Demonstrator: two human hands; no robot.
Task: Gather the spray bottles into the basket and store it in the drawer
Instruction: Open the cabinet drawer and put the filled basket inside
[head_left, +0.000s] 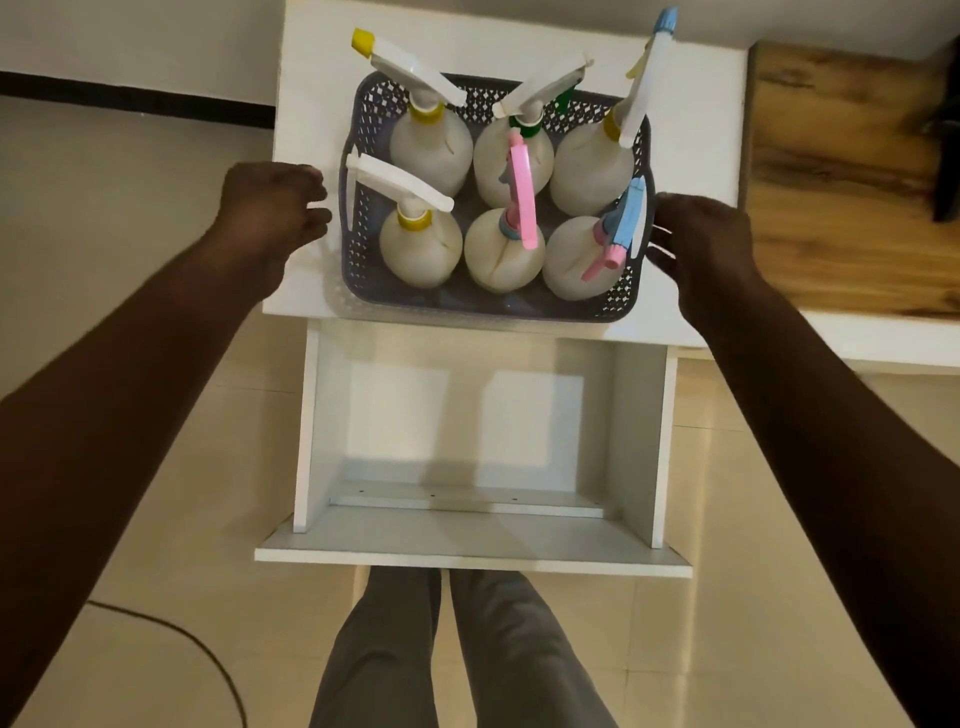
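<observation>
- A grey perforated basket (363, 270) is being supported by the top of a white cabinet (691, 135), near that top's near edge.
- Six white spray bottles are being held upright inside the basket, in two rows of three.
- In the far row, a yellow-collared bottle (431, 148) is being kept at the left, a green-collared bottle (511, 166) in the middle, and a bottle with a blue nozzle tip (592, 171) at the right.
- In the near row, a second yellow-collared bottle (421, 249) is being kept at the left, a pink-triggered bottle (504, 254) in the middle, and a blue-and-pink-triggered bottle (582, 260) at the right.
- The left hand (270, 208) is being held just beside the basket's left wall, with its fingers (317, 215) curled loosely toward the rim; contact with the basket cannot be told, and nothing is being gripped.
- The right hand (701, 244) is being held just beside the basket's right wall, with its fingers (662, 249) partly spread and pointed at the wall; whether the wall is being touched cannot be told, and nothing is being clasped.
- The basket is thus being flanked by the two hands, its side walls lying between the fingertips.
- A white drawer (311, 441) is being shown pulled out below the cabinet top, on the near side, with nothing inside it.
- A wooden surface (852, 197) is being seen to the right of the cabinet.
- A dark cable (197, 644) is being seen on the tiled floor at the near left.
- The person's grey trouser legs (384, 654) are being seen just near the drawer front.
</observation>
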